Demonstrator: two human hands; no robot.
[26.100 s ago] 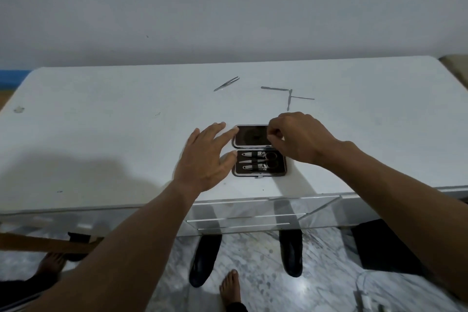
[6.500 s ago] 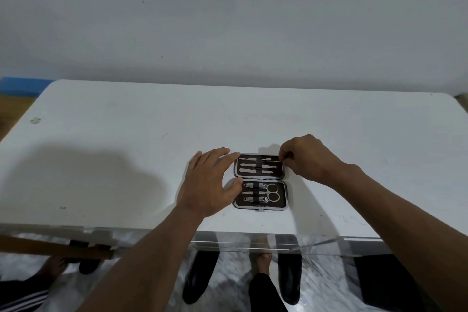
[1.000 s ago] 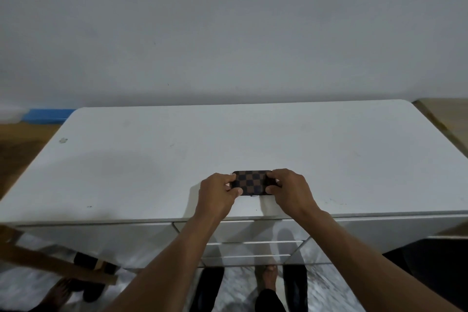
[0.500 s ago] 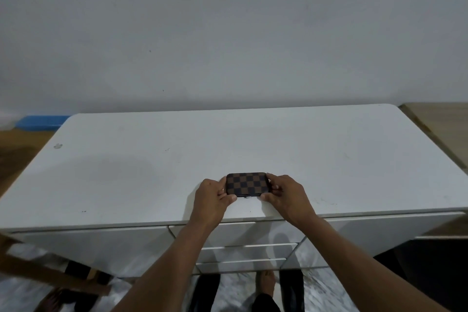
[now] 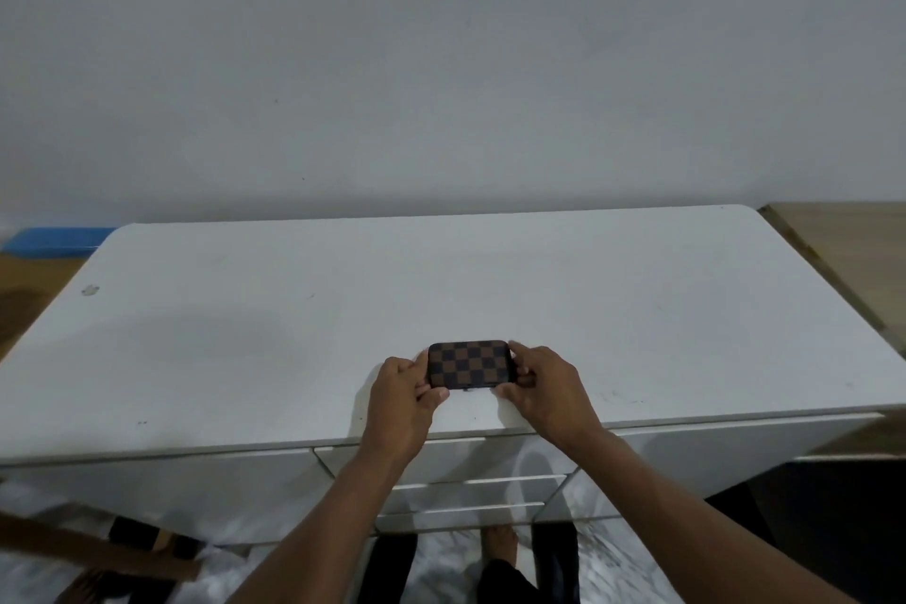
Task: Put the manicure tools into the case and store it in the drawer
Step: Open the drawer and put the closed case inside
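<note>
Case closed, brown and black checker pattern on the lid, long side running left to right, small clasp at the middle of its near edge. It sits over the white table close to the front edge, roughly mid-width; cannot tell whether it rests on the tabletop or is lifted just off it. Left hand grips the left end of the case, fingers curled round that end, thumb pinching the near left corner. Right hand grips the right end, fingers curled along the far right corner and side, thumb pressed to the near right corner. Both forearms come in from the bottom of the view and meet at the case. Drawer closed, its white front directly below the hands under the table edge, two more white fronts stacked beneath it. Tabletop has a small mark near its far left corner. Plain grey wall behind. Blue object at far left behind the table, wooden surface at far right. Marbled floor below, a bare foot on it under the drawers, wooden bar at lower left
</note>
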